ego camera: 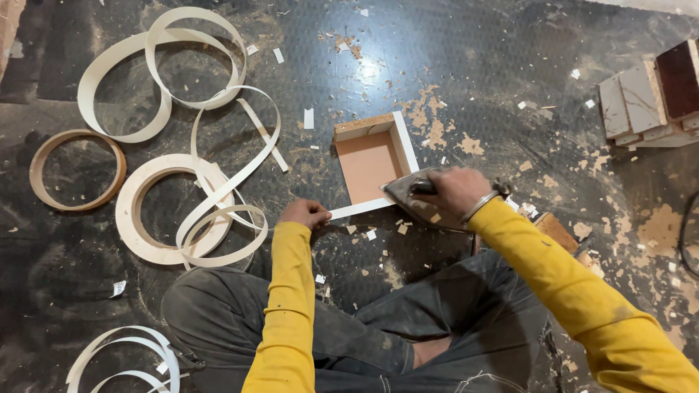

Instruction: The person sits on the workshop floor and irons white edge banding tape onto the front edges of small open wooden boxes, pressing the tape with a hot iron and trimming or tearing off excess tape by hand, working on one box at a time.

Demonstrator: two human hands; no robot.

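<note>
Right hand (453, 193) grips an iron (409, 195) on the box (371, 164) edge; left hand (306, 214) fingers pinch white strip (357, 209), floor (473, 73) dusty.

My left hand (306, 213) sits at frame centre, fingers curled in a pinch. My right hand (455, 195), right of centre, is closed, knuckles up, elbow bent.

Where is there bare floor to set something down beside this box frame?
Bare floor lies between the box frame and the stacked board offcuts, with only chips. Left is crowded: white edge-banding loops and a brown ring. The left hand and the right hand on the iron fill the near edge.
</note>
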